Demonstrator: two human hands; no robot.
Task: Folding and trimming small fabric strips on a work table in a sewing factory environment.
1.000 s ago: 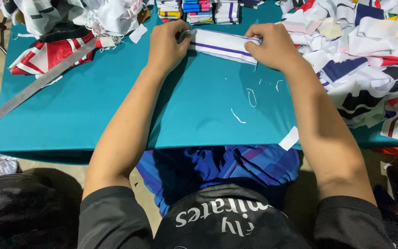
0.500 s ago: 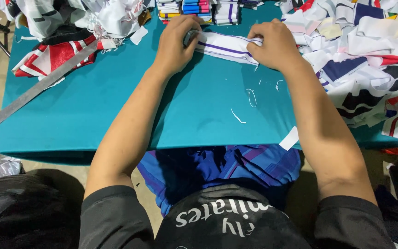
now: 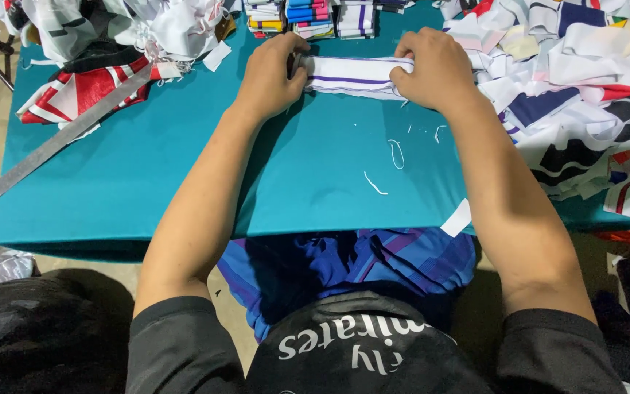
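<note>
Two hands, left [image 3: 270, 73] and right [image 3: 435, 69], clamped around white purple-striped fabric bundle [image 3: 355, 76].

The strip [image 3: 355, 76] is white cloth, smooth and matt, with a purple stripe. The bench [image 3: 184, 175] wears a teal cloth cover, matt and taut (a few white threads lie on it). The ruler [image 3: 67, 135] is dull grey metal. The scraps [image 3: 585, 95] are thin woven cloth with a slight sheen, as is the blue garment [image 3: 344, 266]

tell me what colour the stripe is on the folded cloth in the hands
Purple on white folded cloth, best seen in the head view.
</note>
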